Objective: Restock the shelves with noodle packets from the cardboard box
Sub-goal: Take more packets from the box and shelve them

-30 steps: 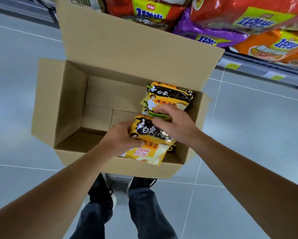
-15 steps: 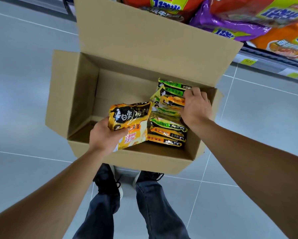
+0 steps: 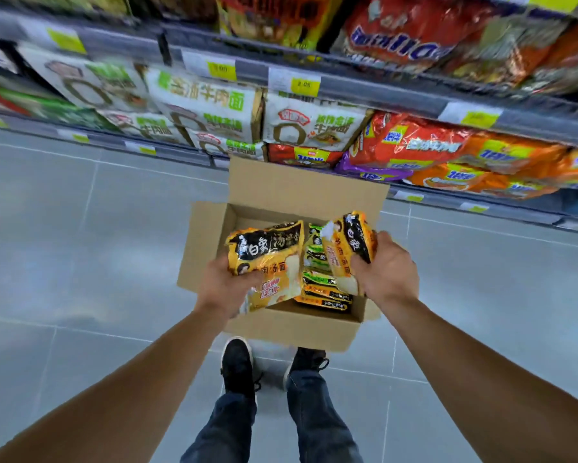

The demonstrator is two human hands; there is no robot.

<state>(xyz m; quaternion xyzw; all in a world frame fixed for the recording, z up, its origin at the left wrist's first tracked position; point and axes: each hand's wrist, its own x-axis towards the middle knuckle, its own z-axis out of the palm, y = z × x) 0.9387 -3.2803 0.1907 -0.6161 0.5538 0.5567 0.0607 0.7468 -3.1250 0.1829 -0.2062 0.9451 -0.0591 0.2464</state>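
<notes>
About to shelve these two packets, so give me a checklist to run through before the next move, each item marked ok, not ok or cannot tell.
1. Left hand grips a yellow noodle packet firmly: ok, fingers curl round its lower edge.
2. Right hand holds a second packet: ok, though it is tilted and pinched at one side.
3. Both packets lifted above the cardboard box: ok.
4. Stock left in the box: ok, more packets lie stacked at its right side.
5. Free slot on the shelves for this brand: cannot tell, visible rows look full and blurred.
6. Footing: ok, shoes stand just behind the box.
</notes>
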